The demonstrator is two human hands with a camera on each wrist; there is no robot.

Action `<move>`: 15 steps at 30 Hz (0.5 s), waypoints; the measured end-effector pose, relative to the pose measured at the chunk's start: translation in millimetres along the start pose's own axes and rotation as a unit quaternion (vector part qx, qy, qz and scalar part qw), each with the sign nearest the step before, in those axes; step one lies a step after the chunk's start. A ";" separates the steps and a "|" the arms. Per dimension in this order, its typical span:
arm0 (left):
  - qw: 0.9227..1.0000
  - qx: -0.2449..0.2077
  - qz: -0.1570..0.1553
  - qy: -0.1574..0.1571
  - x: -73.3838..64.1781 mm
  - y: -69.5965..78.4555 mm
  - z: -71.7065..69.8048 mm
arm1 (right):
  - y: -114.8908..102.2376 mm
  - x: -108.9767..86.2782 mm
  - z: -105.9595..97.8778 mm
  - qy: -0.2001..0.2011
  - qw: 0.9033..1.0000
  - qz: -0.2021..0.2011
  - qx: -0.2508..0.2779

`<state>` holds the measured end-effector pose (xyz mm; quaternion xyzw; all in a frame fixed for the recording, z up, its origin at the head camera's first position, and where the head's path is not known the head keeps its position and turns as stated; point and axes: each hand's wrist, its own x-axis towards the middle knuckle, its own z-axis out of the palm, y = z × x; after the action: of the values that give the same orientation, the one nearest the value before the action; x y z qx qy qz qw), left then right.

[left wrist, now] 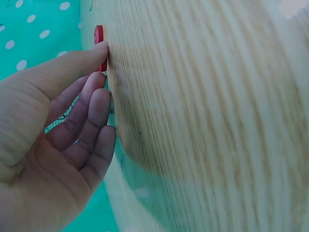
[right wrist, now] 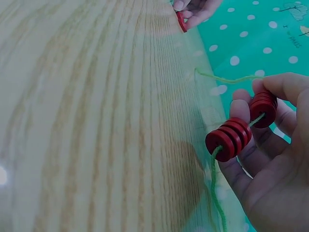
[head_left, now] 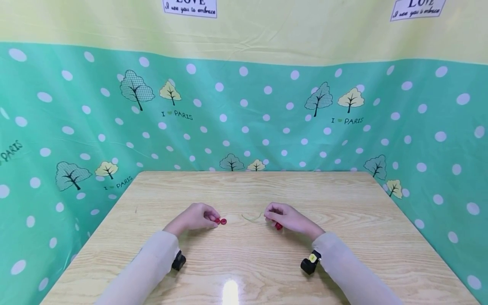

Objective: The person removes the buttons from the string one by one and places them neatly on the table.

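In the head view my left hand [head_left: 201, 216] is on the left of the table, its thumb and fingertips pinching a red button [head_left: 217, 221] low over the tabletop. Another red button [head_left: 223, 221] lies right beside it. The left wrist view shows the thumb against the red button [left wrist: 103, 65], the other fingers loosely bent. Across from it, my right hand [head_left: 286, 217] grips a green string [right wrist: 231, 80] between thumb and forefinger. Several red buttons [right wrist: 228, 139] are threaded on that string in two stacks, against the curled fingers. The string's free end [head_left: 251, 219] reaches toward the left hand.
The wood-grain table [head_left: 244, 262] carries a bright light reflection near its front edge. A green dotted curtain [head_left: 244, 127] hangs behind it and along both sides. Dark wrist cameras [head_left: 178, 260] sit under the sleeves.
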<state>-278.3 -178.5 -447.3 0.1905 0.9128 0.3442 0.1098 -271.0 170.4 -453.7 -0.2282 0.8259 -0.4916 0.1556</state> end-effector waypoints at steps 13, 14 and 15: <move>1.000 0.013 0.019 0.009 2.6 3.7 -0.5 | -1.0 0.2 1.2 0.003 1.000 -0.003 -0.009; 1.000 0.011 0.020 0.014 3.6 4.9 0.2 | -0.7 0.2 1.3 0.002 1.000 -0.003 -0.008; 1.000 0.009 0.022 0.017 4.5 6.9 0.7 | -0.4 0.3 1.3 0.002 1.000 -0.004 -0.008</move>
<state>-280.2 -171.4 -443.5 0.2058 0.9133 0.3411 0.0842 -270.6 169.1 -453.9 -0.2314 0.8290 -0.4864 0.1504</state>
